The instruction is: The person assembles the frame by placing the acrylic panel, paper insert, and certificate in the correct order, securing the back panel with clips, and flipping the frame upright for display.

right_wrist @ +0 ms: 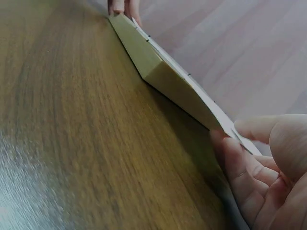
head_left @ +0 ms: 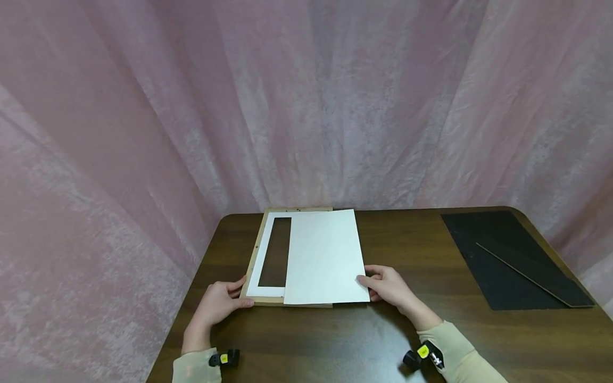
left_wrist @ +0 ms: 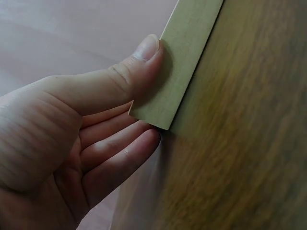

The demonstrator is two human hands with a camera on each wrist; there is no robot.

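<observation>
Two hands work one wooden picture frame (head_left: 261, 255) lying face-down on the dark worktop (head_left: 412, 255). Head view: the frame sits at the worktop's left-centre, a white mat (head_left: 266, 266) with a rectangular window inside it, and a white sheet (head_left: 323, 258) lies over the frame's right part, overhanging its right edge. Left hand (head_left: 217, 303) grips the frame's near-left corner; right hand (head_left: 388, 284) pinches the sheet's near-right corner. Judged step: seating the sheet into the frame back. Next move likely calls for sliding the sheet leftward until its edges square with the mat, while the left hand steadies the frame. A black backing board (head_left: 507, 260) with its stand lies well apart at right.

Left wrist view: thumb (left_wrist: 124, 79) presses on top of the frame corner (left_wrist: 184, 62), the other fingers (left_wrist: 120, 153) lie loosely curled under and beside that corner, so the grasp is a clamp on the wood.

Right wrist view: frame edge (right_wrist: 177, 84) runs away along the worktop (right_wrist: 72, 124), sheet (right_wrist: 220, 122) on top projecting past it. Fingers (right_wrist: 240, 167) sit under the sheet's corner, thumb (right_wrist: 259, 127) above: pinching paper only, just beside the frame.
</observation>
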